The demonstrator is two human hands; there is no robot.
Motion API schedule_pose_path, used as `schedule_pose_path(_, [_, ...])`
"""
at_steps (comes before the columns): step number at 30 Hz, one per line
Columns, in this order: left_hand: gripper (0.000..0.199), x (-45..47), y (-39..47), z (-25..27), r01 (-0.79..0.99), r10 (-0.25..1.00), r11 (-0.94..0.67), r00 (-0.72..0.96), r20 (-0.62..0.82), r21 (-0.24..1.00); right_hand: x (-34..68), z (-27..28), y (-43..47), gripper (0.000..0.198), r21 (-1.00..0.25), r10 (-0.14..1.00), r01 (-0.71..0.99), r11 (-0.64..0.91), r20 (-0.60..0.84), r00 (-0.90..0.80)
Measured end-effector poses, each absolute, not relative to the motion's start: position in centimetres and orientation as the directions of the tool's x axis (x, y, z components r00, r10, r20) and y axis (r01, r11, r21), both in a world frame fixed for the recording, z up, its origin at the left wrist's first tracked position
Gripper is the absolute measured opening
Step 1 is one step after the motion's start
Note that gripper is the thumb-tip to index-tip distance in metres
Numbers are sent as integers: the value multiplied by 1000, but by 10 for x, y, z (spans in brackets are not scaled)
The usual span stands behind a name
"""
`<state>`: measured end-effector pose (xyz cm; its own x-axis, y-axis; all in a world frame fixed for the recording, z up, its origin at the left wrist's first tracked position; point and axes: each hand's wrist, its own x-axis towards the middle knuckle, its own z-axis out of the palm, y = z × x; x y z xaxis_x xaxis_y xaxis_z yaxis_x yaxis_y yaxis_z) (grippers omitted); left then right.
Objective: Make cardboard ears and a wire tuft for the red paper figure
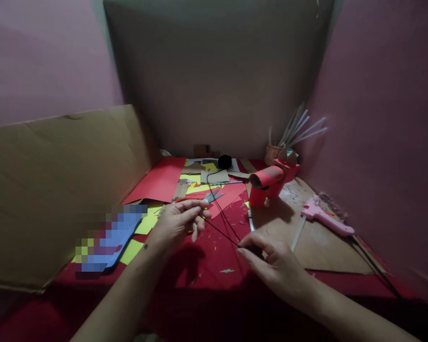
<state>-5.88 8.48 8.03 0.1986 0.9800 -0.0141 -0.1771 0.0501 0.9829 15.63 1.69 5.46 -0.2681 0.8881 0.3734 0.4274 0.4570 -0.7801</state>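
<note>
A length of black yarn (223, 233) is stretched between my two hands above the red tablecloth. My left hand (181, 219) pinches one end between thumb and fingers. Thumb and forefinger of my right hand (276, 259) are closed on the yarn farther right. From there the strand runs back across the table to a black yarn ball (224, 162). Just beyond my left hand lie scissors (214, 196) with partly spread blades and orange handles, partly hidden by the hand.
A red paper-covered tube figure (269, 178) and a pink glue gun (326, 217) rest on a cardboard sheet (335, 256) at right. Behind stands a basket (273, 155) of glue sticks. Red paper (160, 178) and yellow pieces lie left, beside a cardboard panel (64, 190) and a pixelated blue object (123, 237).
</note>
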Motion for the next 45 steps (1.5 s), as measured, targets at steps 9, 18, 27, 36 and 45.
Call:
schedule_pose_path(9, [23, -25, 110, 62, 352, 961, -86, 277, -16, 932, 173, 48, -21, 26, -819, 851, 240, 521, 518, -82])
schedule_pose_path(18, [29, -34, 63, 92, 343, 872, -207, 488, 14, 916, 174, 40, -35, 28, -811, 844, 253, 528, 535, -47])
schedule_pose_path(27, [18, -27, 52, 71, 544, 698, -593, 715, 42, 593, 147, 55, -35, 34, -743, 763, 175, 647, 633, -132])
schedule_pose_path(36, [51, -24, 76, 59, 594, 734, -675, 598, 321, 438, 119, 56, -31, 25, -628, 665, 227, 744, 728, -164])
schedule_pose_path(45, [39, -10, 95, 54, 559, 687, -714, 675, 269, 422, 102, 57, -18, 21, -578, 600, 162, 800, 777, -193])
